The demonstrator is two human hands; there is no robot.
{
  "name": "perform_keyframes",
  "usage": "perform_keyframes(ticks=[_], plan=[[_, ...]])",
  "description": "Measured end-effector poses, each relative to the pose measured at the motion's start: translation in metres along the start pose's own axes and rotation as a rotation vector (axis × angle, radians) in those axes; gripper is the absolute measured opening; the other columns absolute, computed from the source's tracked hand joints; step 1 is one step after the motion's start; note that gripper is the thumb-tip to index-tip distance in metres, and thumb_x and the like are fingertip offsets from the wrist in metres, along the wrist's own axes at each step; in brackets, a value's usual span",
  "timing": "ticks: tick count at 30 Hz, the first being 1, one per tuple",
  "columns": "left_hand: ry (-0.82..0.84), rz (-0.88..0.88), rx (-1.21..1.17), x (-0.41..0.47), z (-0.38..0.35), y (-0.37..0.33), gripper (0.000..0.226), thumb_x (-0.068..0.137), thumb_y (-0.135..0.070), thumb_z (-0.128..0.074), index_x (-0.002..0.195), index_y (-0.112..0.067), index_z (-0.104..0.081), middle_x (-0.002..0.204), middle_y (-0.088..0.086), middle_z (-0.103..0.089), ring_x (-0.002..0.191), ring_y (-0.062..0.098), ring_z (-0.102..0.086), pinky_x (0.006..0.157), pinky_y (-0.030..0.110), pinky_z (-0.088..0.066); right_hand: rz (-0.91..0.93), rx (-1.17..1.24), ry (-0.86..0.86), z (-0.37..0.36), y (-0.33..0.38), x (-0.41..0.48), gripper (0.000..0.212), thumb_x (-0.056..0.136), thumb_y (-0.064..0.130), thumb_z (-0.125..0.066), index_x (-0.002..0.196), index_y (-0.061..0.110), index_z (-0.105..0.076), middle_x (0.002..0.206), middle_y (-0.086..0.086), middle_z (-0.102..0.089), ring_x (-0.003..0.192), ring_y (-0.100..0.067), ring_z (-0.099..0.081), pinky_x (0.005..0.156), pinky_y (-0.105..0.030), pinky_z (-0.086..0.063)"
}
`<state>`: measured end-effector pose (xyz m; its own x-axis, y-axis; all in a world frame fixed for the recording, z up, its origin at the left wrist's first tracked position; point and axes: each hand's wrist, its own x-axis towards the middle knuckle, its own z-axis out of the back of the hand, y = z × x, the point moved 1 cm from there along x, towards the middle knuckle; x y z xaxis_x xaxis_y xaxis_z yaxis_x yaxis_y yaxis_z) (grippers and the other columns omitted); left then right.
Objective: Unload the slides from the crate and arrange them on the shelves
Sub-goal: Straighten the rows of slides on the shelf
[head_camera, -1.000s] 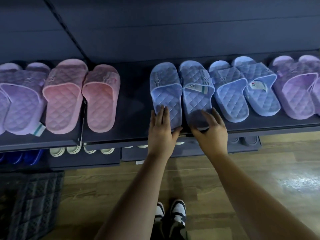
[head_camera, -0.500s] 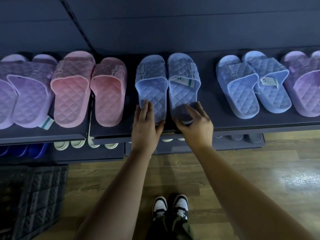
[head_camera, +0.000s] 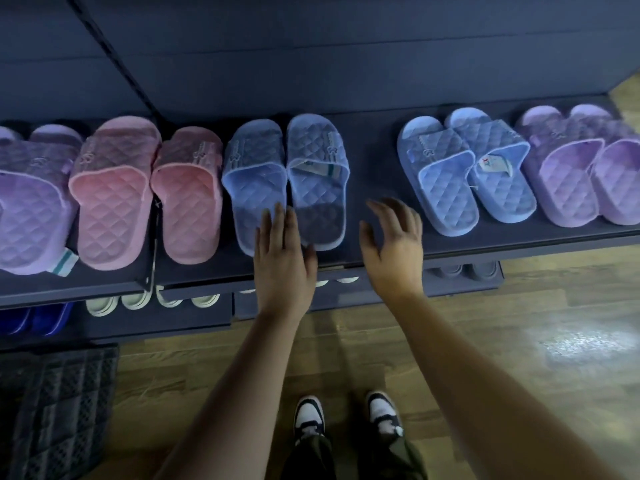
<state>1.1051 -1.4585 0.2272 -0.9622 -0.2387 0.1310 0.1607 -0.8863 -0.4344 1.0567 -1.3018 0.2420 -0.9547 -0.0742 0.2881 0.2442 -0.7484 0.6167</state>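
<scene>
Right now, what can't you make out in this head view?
Head view:
Crate: cut by left and bottom edges, contents too dark.
Lower-shelf slides: upper shelf hides all but the ends.
Right purple pair: cut by right edge.
Tag in the blue slide: print too small.

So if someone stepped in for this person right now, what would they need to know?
Left hand: open, fingers flat on the heel end of the middle blue slides. Right hand: open, holding nothing, above bare shelf beside them.
Done: that pair sits toes-in beside the pink slides; a second blue pair and purple slides line the same shelf.
Left: check the crate on the floor, lower left; its inside is too dark to tell if more remain.
</scene>
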Motion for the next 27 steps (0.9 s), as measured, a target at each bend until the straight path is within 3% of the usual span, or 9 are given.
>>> perform_keyframes(ticks=[3, 7, 13, 22, 27], plan=[[0.002, -0.048, -0.059, -0.001, -0.012, -0.037, 0.06, 0.093, -0.03, -0.042, 0.143, 0.001, -0.033, 0.152, 0.017, -0.03, 0.143, 0.032, -0.023, 0.116, 0.043, -0.02, -0.03, -0.036, -0.075, 0.029, -0.031, 0.008, 0.032, 0.091, 0.023, -0.053, 0.117, 0.008, -0.064, 0.123, -0.015, -0.057, 0.114, -0.028, -0.045, 0.095, -0.036, -0.038], [0.029, -0.079, -0.055, -0.001, -0.035, -0.088, 0.06, 0.095, -0.036, -0.036, 0.143, 0.0, -0.035, 0.149, 0.017, -0.036, 0.141, 0.031, -0.029, 0.115, 0.044, -0.025, -0.123, -0.036, -0.024, 0.065, -0.08, 0.009, 0.03, 0.089, 0.015, -0.058, 0.119, 0.01, -0.062, 0.133, -0.013, -0.051, 0.123, -0.031, -0.042, 0.099, -0.038, -0.037], [0.05, -0.055, -0.013, 0.004, -0.062, -0.159, 0.059, 0.093, -0.044, -0.036, 0.142, -0.011, -0.039, 0.145, 0.016, -0.042, 0.136, 0.034, -0.035, 0.107, 0.047, -0.036, -0.143, -0.071, 0.054, 0.118, -0.156, 0.021, 0.037, 0.081, 0.01, -0.06, 0.118, 0.008, -0.063, 0.132, -0.019, -0.051, 0.12, -0.04, -0.043, 0.099, -0.046, -0.037], [0.074, 0.018, -0.07, 0.016, -0.105, -0.22, 0.075, 0.087, -0.049, -0.059, 0.146, -0.012, -0.031, 0.152, 0.017, -0.028, 0.137, 0.032, -0.032, 0.105, 0.044, -0.035, -0.108, -0.053, 0.218, 0.137, -0.219, 0.044, 0.061, 0.082, 0.021, -0.072, 0.137, 0.014, -0.048, 0.15, -0.019, -0.032, 0.138, -0.037, -0.03, 0.104, -0.046, -0.037], [0.085, 0.067, -0.083, 0.025, -0.127, -0.223, 0.084, 0.083, -0.044, -0.068, 0.148, -0.01, -0.026, 0.155, 0.025, -0.011, 0.142, 0.036, -0.021, 0.107, 0.044, -0.033, -0.087, 0.022, 0.137, 0.122, -0.224, 0.054, 0.056, 0.078, 0.03, -0.076, 0.126, 0.01, -0.055, 0.147, -0.016, -0.04, 0.136, -0.028, -0.038, 0.096, -0.033, -0.042]])
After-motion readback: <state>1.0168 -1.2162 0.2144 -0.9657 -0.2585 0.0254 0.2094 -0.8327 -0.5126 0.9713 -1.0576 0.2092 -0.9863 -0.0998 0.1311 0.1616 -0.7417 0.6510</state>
